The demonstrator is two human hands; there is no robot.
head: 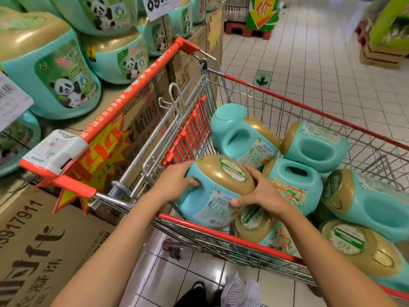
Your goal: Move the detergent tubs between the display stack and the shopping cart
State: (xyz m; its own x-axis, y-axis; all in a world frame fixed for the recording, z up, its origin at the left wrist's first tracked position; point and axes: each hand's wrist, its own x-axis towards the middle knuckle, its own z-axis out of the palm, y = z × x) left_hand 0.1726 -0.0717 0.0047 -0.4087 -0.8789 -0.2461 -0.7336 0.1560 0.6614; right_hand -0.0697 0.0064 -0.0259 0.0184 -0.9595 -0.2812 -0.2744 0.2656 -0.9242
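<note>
I see a red-rimmed wire shopping cart (309, 109) filling the middle of the view on a tiled floor. Left of it stands the display stack (55, 72) of teal, gold-lidded panda-label detergent tubs on cardboard boxes (33, 240). Several more tubs (314, 147) lie on their sides in the cart's basket. One tub (212, 196) is at the near left corner of the basket, tilted, lid toward me. My left hand (174, 182) grips its left side, fingers curled round it; my right hand (263, 191) clasps the lid's right edge, thumb on the label.
</note>
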